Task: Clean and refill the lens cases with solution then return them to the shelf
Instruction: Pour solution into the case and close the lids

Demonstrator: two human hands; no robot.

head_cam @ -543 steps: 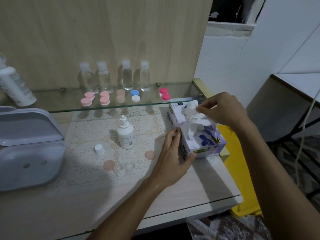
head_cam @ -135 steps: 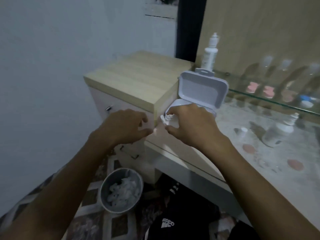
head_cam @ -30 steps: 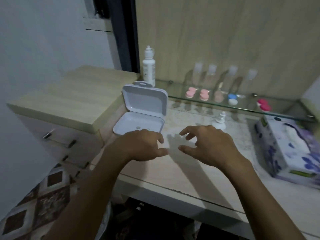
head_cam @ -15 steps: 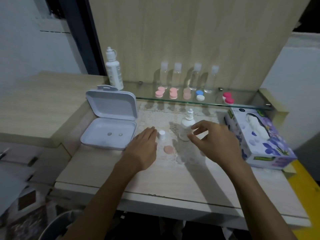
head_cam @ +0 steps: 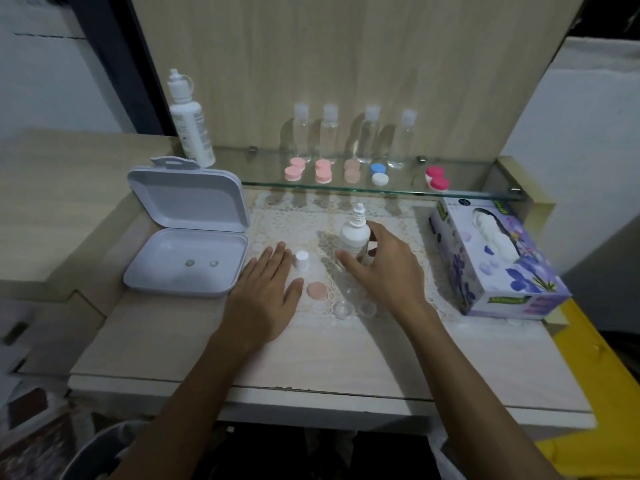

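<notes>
I see right hand (head_cam: 384,268) curled around small white dropper bottle (head_cam: 354,237); left hand (head_cam: 265,299) flat, fingers straight, 1 white cap (head_cam: 301,260) beside its fingertips.

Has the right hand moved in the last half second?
Yes. The right hand has closed in on the small bottle; its fingers now wrap the bottle's base, where before they hovered just short of it.

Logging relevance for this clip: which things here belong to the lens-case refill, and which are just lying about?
In the job:
small solution bottle, right hand closing round it
its white cap, beside the left hand
open clear lens case
pink lid
glass shelf

Lying about:
tissue box
open white box
four clear bottles
</notes>
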